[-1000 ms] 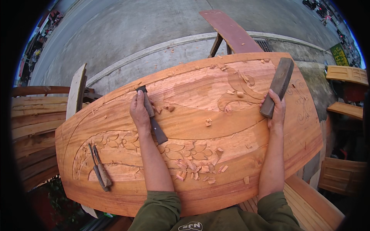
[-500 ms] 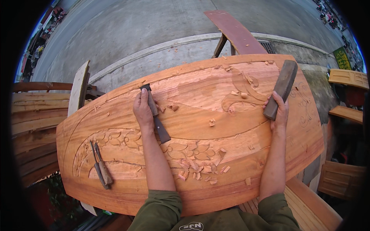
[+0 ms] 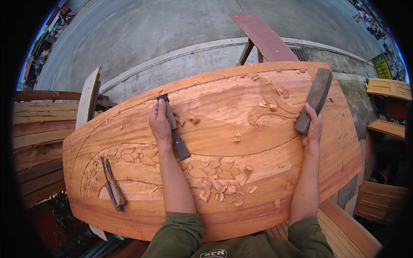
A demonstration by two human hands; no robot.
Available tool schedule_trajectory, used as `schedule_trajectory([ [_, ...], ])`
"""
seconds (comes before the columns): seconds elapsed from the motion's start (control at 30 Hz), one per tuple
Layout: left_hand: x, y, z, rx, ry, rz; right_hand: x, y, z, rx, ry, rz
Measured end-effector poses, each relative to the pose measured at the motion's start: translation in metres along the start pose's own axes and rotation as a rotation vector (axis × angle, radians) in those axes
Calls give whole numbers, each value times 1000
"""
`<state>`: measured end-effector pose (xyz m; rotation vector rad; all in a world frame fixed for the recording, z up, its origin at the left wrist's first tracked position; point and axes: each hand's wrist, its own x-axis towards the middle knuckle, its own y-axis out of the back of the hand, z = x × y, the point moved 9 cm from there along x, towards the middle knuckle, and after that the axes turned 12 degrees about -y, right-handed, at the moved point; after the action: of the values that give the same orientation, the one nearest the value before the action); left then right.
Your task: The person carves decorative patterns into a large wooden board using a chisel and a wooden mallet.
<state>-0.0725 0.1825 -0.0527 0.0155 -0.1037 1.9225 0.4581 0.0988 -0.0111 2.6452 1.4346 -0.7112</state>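
Observation:
A large orange-brown wooden panel lies before me, carved with leaves and scrolls, loose shavings scattered over it. My left hand is closed round the dark handle of a wide flat chisel over the panel's left-middle, blade pointing toward me. My right hand grips a long dark wooden mallet block at its lower end, over the panel's right part. Two slim carving tools lie side by side at the lower left of the panel.
Stacked planks and an upright pale board are at left. A reddish plank on a trestle stands beyond the panel. Wooden door panels are at right. A concrete pavement runs behind, with distant vehicles at the rim.
The whole view, hands included, has shifted slightly rightward in the picture since a second ago. Both grips look the same.

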Motion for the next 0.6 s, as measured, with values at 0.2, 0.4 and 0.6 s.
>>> schedule_trajectory([
  [0.2, 0, 0, 0, -3, 2, 4, 2, 2, 2, 9, -7, -5],
  [0.4, 1, -1, 0, -6, -9, 10, 2, 3, 2, 17, -7, -5],
  [0.6, -1, -1, 1, -9, 8, -5, 3, 3, 3, 19, -9, -4],
])
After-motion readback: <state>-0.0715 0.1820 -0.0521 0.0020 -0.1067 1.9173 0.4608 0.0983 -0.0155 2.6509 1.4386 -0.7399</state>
